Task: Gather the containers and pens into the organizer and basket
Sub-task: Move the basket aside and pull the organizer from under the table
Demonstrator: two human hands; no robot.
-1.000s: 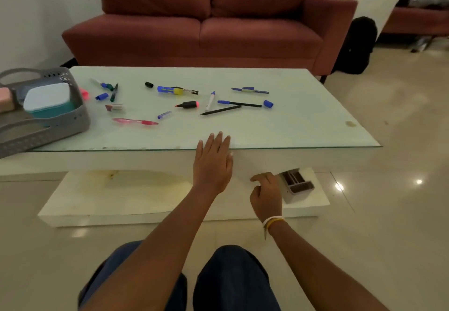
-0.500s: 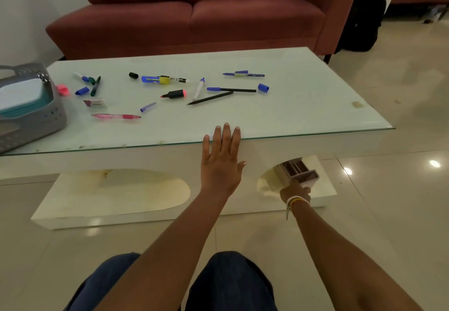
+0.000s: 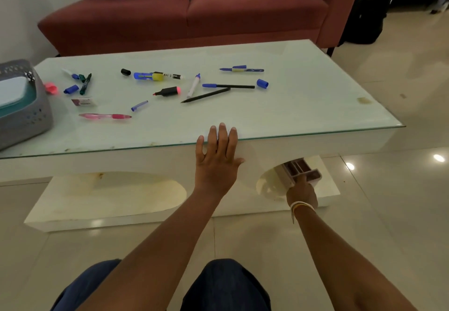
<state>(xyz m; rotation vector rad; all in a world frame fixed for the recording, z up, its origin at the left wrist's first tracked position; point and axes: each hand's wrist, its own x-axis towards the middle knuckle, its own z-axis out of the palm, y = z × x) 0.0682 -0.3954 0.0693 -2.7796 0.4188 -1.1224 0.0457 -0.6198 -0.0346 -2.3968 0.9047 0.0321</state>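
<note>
Several pens and markers lie scattered on the glass table top (image 3: 303,106), among them a pink pen (image 3: 105,116), a black highlighter (image 3: 168,91) and a black pencil (image 3: 206,95). A grey basket (image 3: 26,114) at the table's left edge holds a teal container with a white lid (image 3: 12,91). A compartmented desk organizer (image 3: 301,170) sits on the lower shelf under the table's right side. My right hand (image 3: 301,190) is closed on the organizer's near edge. My left hand (image 3: 217,157) rests flat against the table's front edge, fingers spread.
A red sofa (image 3: 194,12) stands behind the table. A black bag (image 3: 366,9) leans by the sofa's right arm. Loose caps (image 3: 262,83) and a small card (image 3: 82,102) lie among the pens. My knees are at the bottom of the view.
My right hand has reached further under the table and taken hold of the organizer. My left hand stays on the table edge. The view has tilted down slightly.
</note>
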